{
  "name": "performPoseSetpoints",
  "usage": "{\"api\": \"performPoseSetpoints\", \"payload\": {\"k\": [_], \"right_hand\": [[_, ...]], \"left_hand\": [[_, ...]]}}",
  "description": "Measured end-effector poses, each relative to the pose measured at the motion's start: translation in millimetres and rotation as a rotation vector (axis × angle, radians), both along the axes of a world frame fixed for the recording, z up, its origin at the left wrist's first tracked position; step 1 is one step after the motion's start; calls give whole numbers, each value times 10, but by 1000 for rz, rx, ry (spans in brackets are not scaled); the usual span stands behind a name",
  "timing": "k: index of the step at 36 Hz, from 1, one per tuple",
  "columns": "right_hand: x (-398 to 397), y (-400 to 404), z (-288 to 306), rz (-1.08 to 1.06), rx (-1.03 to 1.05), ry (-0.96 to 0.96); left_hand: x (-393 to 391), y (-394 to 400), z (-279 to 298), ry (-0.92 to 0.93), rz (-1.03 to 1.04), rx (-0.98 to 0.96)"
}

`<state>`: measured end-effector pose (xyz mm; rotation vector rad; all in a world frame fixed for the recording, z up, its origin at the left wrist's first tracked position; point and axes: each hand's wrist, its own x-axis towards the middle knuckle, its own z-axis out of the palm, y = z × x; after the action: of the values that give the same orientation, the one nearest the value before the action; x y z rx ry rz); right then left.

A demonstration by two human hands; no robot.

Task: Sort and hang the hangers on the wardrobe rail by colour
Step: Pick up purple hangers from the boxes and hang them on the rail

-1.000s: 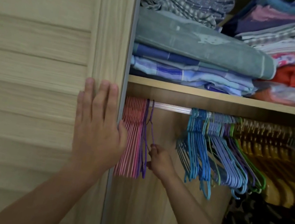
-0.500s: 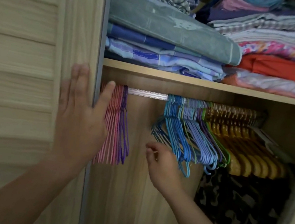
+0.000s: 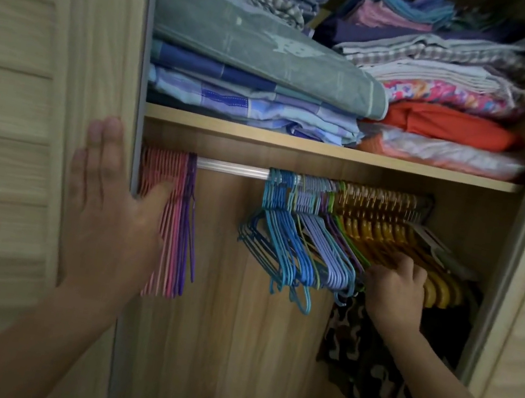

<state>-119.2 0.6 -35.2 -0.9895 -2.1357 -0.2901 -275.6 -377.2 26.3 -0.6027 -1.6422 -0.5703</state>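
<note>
Half a second before, the right hand point(image 3: 394, 287) had hung empty beside the blue hangers point(image 3: 277, 236); now it had moved further along the rail point(image 3: 233, 168), away from the door, and reached the place where the purple and green hangers point(image 3: 342, 243) met the yellow hangers point(image 3: 387, 233); its fingers curled in among them, though blur made it hard to say whether its grip had closed on any one, so I cannot tell. The left hand point(image 3: 108, 218) remained flat and spread on the edge of the louvred door point(image 3: 23, 124), fingers straight, holding nothing. That suggested the purple strays in the mixed bunch were next to be pulled and carried to join the purple hangers point(image 3: 189, 221) already hung just past the pink hangers point(image 3: 167, 179), at the door end of the rail.

The pink, purple and blue ones looked thin, coated wire, bent into slim triangles; the yellow ones were thicker, glossy and broad-shouldered, with metal hooks; the rail itself was a bright ribbed metal bar, bare between the two clusters. Above the rail, soft folded cloths point(image 3: 262, 46) lay stacked on the smooth wooden shelf point(image 3: 298, 142).
</note>
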Motion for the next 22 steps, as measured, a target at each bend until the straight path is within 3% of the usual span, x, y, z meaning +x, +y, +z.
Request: {"api": "performPoseSetpoints", "payload": {"k": [10, 19, 22], "right_hand": [[-214, 21, 148, -12, -282, -148], [-299, 166, 263, 151, -408, -26], [-329, 165, 272, 103, -404, -35]], "left_hand": [[34, -59, 21, -5, -14, -30], [50, -36, 17, 2, -30, -14], [44, -30, 24, 14, -46, 3]]}}
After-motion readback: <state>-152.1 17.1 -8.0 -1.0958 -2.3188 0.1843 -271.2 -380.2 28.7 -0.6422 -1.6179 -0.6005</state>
